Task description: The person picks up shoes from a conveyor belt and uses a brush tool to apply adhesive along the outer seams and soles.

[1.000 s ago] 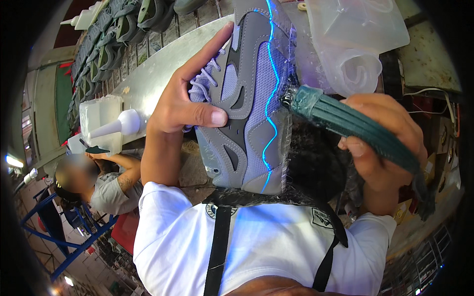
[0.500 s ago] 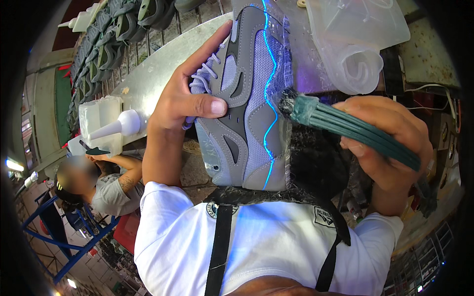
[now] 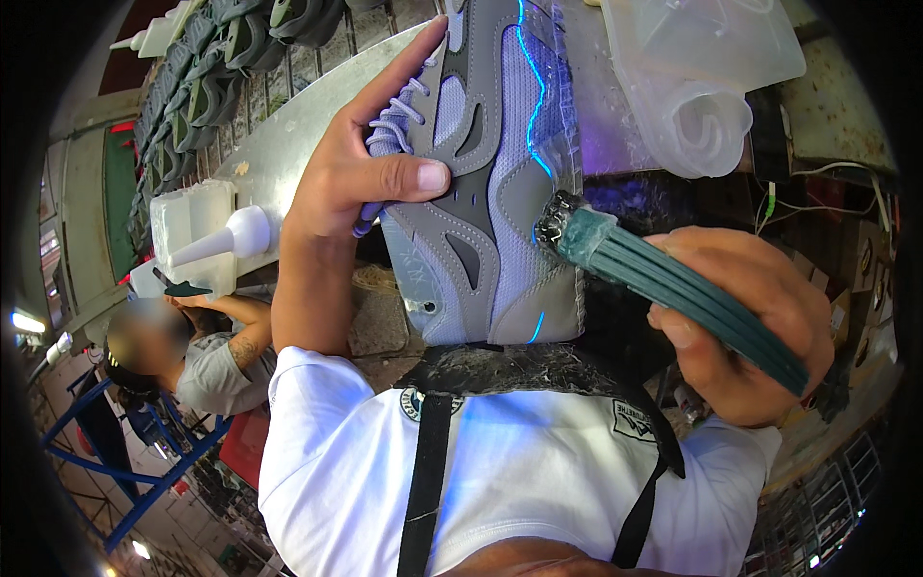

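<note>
My left hand [image 3: 370, 178] grips a grey and lilac shoe upper [image 3: 524, 197] across its laces, thumb pressed on the side panel. A glowing blue line [image 3: 535, 115] runs along the shoe's lower side; part of it is covered by the brush. My right hand [image 3: 745, 322] is closed round the dark green handle of a brush [image 3: 663, 269], which looks like several rods bundled together. The brush's dark, wet-looking bristles touch the shoe's lower edge toward the end nearest me. A pale translucent piece with a small hole [image 3: 411, 279] sticks out beside the laces.
A metal worktop [image 3: 260, 159] lies beyond my left arm, with a white nozzle bottle [image 3: 236, 238] near a translucent container [image 3: 192, 213]. Several shoes [image 3: 207, 87] stand on a rack at far left. A clear plastic jug [image 3: 697, 125] lies at far right. Another person [image 3: 226, 361] works at left.
The brush has moved along the shoe's edge, slightly toward me, and its handle tilts down more. The shoe has shifted a little away and to the right. The blue line looks interrupted near the brush.
</note>
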### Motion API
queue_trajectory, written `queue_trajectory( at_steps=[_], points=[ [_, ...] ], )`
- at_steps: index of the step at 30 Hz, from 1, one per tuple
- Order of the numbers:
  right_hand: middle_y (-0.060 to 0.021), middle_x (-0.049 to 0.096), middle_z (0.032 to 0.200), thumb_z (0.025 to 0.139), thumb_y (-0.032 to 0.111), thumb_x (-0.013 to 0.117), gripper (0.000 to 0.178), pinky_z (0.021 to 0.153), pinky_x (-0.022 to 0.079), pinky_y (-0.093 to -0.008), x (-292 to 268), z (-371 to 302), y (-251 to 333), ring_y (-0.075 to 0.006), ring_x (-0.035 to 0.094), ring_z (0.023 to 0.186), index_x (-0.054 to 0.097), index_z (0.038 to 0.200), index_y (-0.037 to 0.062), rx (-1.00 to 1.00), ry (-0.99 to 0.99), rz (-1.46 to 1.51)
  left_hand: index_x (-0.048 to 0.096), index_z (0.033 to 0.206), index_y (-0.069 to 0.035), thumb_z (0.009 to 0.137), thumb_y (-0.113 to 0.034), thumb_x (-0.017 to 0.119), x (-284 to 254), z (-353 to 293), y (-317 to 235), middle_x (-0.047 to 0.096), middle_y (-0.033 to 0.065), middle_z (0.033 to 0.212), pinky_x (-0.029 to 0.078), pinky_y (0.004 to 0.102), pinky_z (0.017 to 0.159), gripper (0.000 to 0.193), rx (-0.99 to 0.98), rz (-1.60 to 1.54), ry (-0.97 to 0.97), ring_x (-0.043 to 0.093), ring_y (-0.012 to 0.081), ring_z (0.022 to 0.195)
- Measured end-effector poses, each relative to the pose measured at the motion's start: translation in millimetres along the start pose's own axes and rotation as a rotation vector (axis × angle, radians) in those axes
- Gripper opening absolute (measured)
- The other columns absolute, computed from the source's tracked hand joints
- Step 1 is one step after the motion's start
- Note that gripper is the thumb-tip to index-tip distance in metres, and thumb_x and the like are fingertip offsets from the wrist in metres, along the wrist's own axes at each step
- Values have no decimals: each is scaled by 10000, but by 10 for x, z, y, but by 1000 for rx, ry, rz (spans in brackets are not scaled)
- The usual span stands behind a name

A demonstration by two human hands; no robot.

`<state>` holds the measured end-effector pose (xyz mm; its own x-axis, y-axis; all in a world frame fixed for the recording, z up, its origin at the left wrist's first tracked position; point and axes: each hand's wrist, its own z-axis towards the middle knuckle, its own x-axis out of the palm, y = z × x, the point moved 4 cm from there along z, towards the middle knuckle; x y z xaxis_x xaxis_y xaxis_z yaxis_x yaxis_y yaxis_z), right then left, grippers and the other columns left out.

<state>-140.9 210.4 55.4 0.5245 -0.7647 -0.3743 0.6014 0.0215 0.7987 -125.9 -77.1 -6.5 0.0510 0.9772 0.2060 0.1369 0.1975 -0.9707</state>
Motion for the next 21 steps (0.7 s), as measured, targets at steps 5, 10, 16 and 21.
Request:
queue_trajectory(
  at_steps=[5,10,16,21],
  points=[
    [-207,736,918,819,77,745,292,779,590,-377,-140,102,-29,-285,734,828,692,1069,-65,95,112,-68,379,1574,-11,632,-136,823,-14,2,9,557,157,1456,327,324,1161,1049,-9,-22,-15,542,239,1338],
    [-125,702,707,789,123,741,289,761,566,-378,-177,70,-58,-270,699,734,705,996,-76,196,19,-18,376,1578,-20,651,-158,812,-31,-8,73,558,152,1457,334,330,1165,1033,-37,-86,-39,551,251,1333],
    [-126,692,718,805,134,736,292,765,569,-380,-236,143,-141,-260,695,714,693,992,-86,227,65,110,377,1580,-39,682,-124,788,-58,22,146,588,175,1418,404,335,1125,991,-77,-156,-44,598,263,1279],
    [-207,727,924,805,176,786,350,796,584,-390,-341,294,-222,-300,724,848,695,1036,-71,217,295,180,360,1586,-43,739,-70,732,-77,10,169,607,196,1386,474,356,1077,926,-88,-202,-53,648,277,1211]
  ],
)
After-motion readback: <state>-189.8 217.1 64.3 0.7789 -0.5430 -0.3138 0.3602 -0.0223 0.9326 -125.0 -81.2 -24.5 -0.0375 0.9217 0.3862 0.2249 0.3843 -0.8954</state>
